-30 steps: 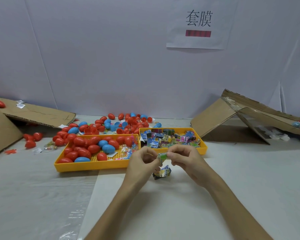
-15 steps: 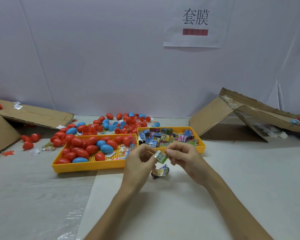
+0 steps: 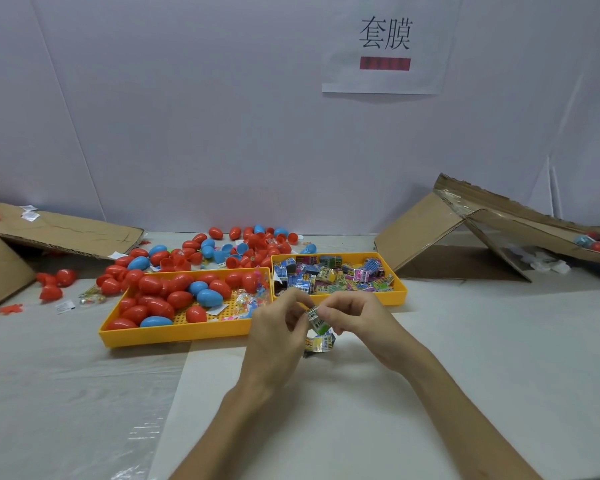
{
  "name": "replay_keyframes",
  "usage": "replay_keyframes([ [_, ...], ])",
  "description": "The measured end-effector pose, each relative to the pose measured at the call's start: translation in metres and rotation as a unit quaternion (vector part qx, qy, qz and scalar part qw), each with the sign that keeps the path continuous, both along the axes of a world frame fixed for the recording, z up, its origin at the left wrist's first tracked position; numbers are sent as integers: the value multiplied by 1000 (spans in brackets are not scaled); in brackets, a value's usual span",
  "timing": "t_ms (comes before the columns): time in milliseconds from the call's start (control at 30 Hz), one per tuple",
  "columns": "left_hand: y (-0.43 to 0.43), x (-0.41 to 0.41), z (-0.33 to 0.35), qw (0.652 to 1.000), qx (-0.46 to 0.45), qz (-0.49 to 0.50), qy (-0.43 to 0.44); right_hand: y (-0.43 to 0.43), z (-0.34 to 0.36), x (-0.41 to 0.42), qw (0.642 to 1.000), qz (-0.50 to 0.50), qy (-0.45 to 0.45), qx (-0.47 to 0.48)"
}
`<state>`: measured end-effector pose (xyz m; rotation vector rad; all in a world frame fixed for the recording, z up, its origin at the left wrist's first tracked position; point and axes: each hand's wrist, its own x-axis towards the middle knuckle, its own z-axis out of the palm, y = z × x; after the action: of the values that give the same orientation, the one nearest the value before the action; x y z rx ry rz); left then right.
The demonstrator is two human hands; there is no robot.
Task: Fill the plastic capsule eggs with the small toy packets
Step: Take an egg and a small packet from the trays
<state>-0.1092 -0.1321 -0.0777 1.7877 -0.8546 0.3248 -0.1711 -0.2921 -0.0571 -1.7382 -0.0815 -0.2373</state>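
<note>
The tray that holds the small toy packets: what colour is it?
Yellow-orange; the tray shows best in the head view, the only one.

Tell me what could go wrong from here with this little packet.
The packet is pinched only by the fingertips of the left hand and right hand, so it may slip and land on the other packet lying just below. Loose eggs behind the egg tray could roll if bumped.

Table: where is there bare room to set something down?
Free: the table right of the right hand, in front of the folded cardboard; also in front of the egg tray. Crowded: behind it and the packet tray, where loose eggs lie.
</note>
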Motion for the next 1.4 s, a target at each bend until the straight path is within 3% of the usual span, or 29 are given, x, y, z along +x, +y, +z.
replay_keyframes([
  [433, 4, 3, 3, 995, 42, 44, -74, -1, -7, 5, 999, 3, 1, 54],
  [567, 5, 5, 4, 999, 32, 27, -25, -4, -8, 5, 998, -10, 6, 55],
  [733, 13, 17, 17, 991, 70, -78, 86, -8, -5, 5, 996, -19, 18, 87],
  [867, 25, 40, 29, 993, 86, 30, 72, -11, -4, 6, 994, -32, 30, 100],
  [1000, 23, 73, 38, 973, 210, 93, -8, -10, -6, 6, 994, -32, 32, 96],
  [1167, 20, 108, 44, 912, 404, 61, -24, -14, -7, 7, 993, -54, 35, 98],
  [1400, 15, 122, 38, 901, 429, 46, -35, -15, -8, 7, 994, -60, 31, 88],
])
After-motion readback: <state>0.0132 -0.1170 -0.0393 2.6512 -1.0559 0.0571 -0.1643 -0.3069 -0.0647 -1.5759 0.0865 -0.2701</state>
